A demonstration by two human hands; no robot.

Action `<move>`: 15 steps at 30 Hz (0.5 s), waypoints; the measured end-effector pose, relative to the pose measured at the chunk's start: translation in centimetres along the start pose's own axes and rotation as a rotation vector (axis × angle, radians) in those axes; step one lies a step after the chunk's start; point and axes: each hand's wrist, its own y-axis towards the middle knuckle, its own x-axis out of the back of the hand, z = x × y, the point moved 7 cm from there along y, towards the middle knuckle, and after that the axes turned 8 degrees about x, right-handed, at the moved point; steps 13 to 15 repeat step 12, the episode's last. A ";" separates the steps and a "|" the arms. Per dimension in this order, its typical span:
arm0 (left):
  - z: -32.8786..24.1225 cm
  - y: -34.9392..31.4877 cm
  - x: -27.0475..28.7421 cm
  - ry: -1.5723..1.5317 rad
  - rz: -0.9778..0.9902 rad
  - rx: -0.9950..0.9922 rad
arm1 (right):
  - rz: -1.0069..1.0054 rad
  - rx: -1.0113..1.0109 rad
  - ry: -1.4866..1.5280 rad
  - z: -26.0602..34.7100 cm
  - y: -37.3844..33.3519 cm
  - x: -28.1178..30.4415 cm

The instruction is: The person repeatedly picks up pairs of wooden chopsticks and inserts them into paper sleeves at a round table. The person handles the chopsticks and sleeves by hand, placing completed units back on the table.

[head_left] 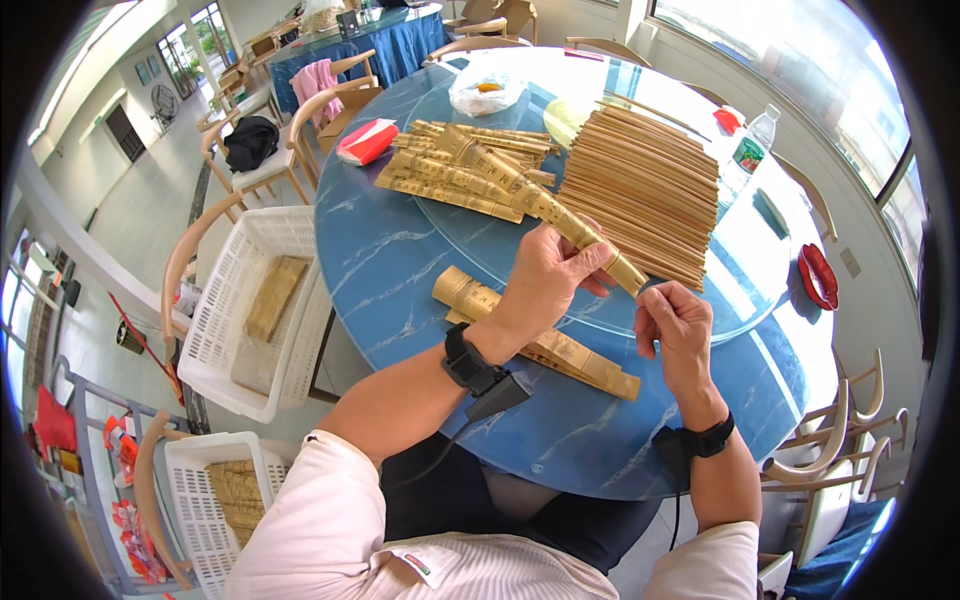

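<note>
My left hand [560,265] is closed around a long golden strip with dark printed patterns [530,200], which slants from the far left down to the right. Beside its near end, my right hand [675,325] has its fingers curled in. Whether they touch the strip or hold something small is hidden. Under my left wrist, more golden strips [580,362] lie on the blue marbled table [400,310]. Beyond the left hand is a loose pile of similar strips [450,195]. A large stack of thin brown sticks [640,190] lies just past both hands.
A red-and-white packet [367,142], a plastic bag [487,92], a water bottle [752,145] and a red oval item [818,277] sit on the table. White baskets [225,340] holding golden strips stand to the left. Wooden chairs surround the table.
</note>
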 end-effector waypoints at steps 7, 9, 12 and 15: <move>-2.6 4.8 8.4 -0.059 -0.137 0.018 | 0.027 0.060 -0.023 0.5 0.2 -0.1; -2.2 5.8 13.6 0.055 -0.323 0.155 | 0.046 0.048 -0.031 0.5 0.0 -0.4; -0.3 5.4 14.1 0.207 -0.250 0.277 | 0.024 0.017 -0.049 0.1 -0.2 0.2; -0.3 5.4 14.1 0.207 -0.250 0.277 | 0.024 0.017 -0.049 0.1 -0.2 0.2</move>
